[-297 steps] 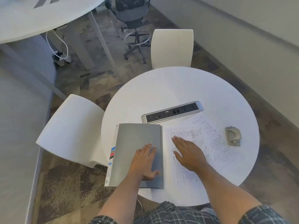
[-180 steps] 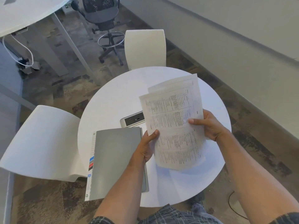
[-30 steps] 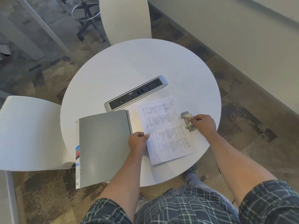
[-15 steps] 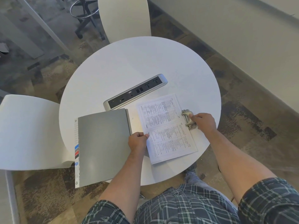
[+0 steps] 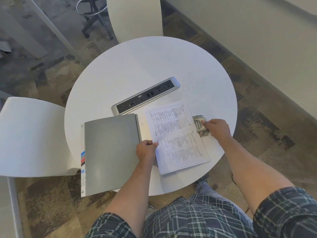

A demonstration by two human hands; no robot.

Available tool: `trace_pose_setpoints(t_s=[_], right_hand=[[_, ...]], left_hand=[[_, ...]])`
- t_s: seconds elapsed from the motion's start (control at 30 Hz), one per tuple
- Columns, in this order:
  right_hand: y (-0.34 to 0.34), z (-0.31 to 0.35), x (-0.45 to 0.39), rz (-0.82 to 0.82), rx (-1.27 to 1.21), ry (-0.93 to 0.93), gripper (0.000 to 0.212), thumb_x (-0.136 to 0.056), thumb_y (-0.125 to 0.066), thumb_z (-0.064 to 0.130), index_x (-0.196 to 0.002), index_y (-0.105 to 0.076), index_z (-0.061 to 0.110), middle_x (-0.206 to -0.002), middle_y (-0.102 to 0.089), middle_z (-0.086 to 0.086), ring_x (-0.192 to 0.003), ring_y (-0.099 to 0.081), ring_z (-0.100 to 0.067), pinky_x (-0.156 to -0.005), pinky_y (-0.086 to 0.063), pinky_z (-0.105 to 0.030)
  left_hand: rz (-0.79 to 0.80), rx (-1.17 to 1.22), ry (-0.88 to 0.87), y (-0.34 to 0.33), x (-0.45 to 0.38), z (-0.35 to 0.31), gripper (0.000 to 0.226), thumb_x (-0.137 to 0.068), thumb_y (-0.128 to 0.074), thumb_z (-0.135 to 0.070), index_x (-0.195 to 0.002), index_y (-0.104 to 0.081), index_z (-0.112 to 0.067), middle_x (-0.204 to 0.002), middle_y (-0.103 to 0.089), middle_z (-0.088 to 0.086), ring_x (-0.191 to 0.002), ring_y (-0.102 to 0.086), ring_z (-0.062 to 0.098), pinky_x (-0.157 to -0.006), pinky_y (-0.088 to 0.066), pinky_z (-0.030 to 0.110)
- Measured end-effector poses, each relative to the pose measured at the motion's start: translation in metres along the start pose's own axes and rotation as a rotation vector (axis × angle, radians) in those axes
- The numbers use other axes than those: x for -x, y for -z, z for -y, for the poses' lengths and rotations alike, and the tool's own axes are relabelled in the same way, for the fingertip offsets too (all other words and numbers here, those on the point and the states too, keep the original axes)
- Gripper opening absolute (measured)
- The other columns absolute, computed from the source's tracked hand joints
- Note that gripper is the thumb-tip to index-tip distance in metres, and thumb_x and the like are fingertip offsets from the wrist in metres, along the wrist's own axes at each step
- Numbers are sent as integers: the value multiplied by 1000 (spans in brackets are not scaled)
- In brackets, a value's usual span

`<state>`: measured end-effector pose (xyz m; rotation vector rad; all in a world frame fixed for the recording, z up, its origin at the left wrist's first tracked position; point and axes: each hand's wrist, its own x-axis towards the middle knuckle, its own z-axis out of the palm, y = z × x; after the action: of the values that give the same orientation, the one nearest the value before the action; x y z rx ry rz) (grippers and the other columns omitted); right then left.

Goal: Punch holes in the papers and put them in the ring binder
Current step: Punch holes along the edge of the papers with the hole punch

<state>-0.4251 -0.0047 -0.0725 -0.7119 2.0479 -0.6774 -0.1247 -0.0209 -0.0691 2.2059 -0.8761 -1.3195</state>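
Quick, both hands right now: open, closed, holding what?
Left hand: closed, pinching the left edge of the papers.
Right hand: closed on the hole punch at the papers' right edge.

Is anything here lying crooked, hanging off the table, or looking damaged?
The grey ring binder overhangs the round table's near edge, its lower corner unsupported. The papers lie slightly askew, but flat. Nothing looks damaged or spilled.

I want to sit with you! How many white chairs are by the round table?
2. One white chair stands at the far side of the round table; the other white chair is at its left, beside the grey binder. More may be out of view.
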Motion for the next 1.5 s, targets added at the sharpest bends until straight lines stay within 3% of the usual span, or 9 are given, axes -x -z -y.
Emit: trace_pose_setpoints(t_s=[0.17, 0.33, 0.5, 0.57, 0.7, 1.0, 1.17, 1.27, 1.5], right_hand=[[1, 1, 0, 6, 4, 15, 44, -89, -72, 45, -85, -73, 1, -69, -60, -5, -65, -49, -19, -64, -38, -35], [2, 3, 3, 15, 4, 38, 33, -91, -73, 43, -84, -72, 10, -73, -64, -1, -69, -53, -17, -64, -41, -33], [2, 2, 11, -45, 36, 124, 32, -92, -72, 44, -102, -70, 14, -97, -69, 5, -93, -61, -14, -71, -42, -29], [1, 2, 14, -75, 31, 150, 33, -92, -72, 44, -105, -70, 13, -99, -70, 4, -96, -62, -14, -67, -41, -26], [2, 3, 15, -71, -26, 116, 35, -90, -75, 43, -108, -70, 14, -99, -72, 1, -93, -65, -15, -61, -41, -26], [5, 2, 12, -53, -56, 72, 37, -87, -79, 44, -108, -70, 15, -100, -74, -1, -91, -68, -17, -63, -45, -28], [5, 1, 12, -49, -50, 69, 38, -87, -78, 45, -109, -69, 15, -101, -74, 0, -89, -67, -14, -64, -46, -28], [5, 1, 12, -48, -48, 71, 38, -88, -78, 43, -111, -69, 14, -101, -73, 0, -89, -67, -13, -64, -47, -27], [4, 0, 12, -53, -51, 65, 38, -88, -77, 44, -111, -69, 15, -102, -73, 0, -88, -66, -12, -64, -46, -27]], left_hand=[[15, 6, -15, -3, 1, -2, 17, -83, -82, -11, -75, -68, -10, -80, -73, 3, -69, -64, 18, -63, -52, 23], [15, 30, -14, 0, -1, 3, 16, -82, -83, -11, -74, -69, -12, -83, -75, 4, -73, -67, 20, -73, -60, 32], [10, 6, -32, 8, -1, 6, 14, -82, -83, -11, -77, -70, -10, -83, -75, 5, -71, -67, 20, -67, -58, 29], [10, 9, -26, 9, -1, 7, 15, -82, -84, -11, -77, -69, -10, -84, -76, 6, -72, -67, 20, -69, -59, 31], [39, 56, 8, 10, 0, 7, 17, -81, -84, -10, -75, -69, -12, -88, -78, 8, -77, -70, 24, -77, -63, 39], [57, 23, -49, 4, 2, -8, 17, -84, -82, -11, -76, -68, -9, -81, -74, 4, -69, -65, 17, -59, -52, 23], [46, -19, -74, 1, -1, -13, 21, -82, -83, -11, -71, -66, -12, -77, -73, 2, -69, -66, 19, -64, -57, 27], [32, -33, -98, 2, -3, -16, 22, -83, -82, -12, -71, -65, -13, -74, -71, -1, -67, -65, 16, -57, -50, 23], [65, -66, -203, 0, -4, -22, 22, -84, -82, -12, -70, -65, -16, -68, -68, -3, -62, -62, 10, -56, -46, 19]])
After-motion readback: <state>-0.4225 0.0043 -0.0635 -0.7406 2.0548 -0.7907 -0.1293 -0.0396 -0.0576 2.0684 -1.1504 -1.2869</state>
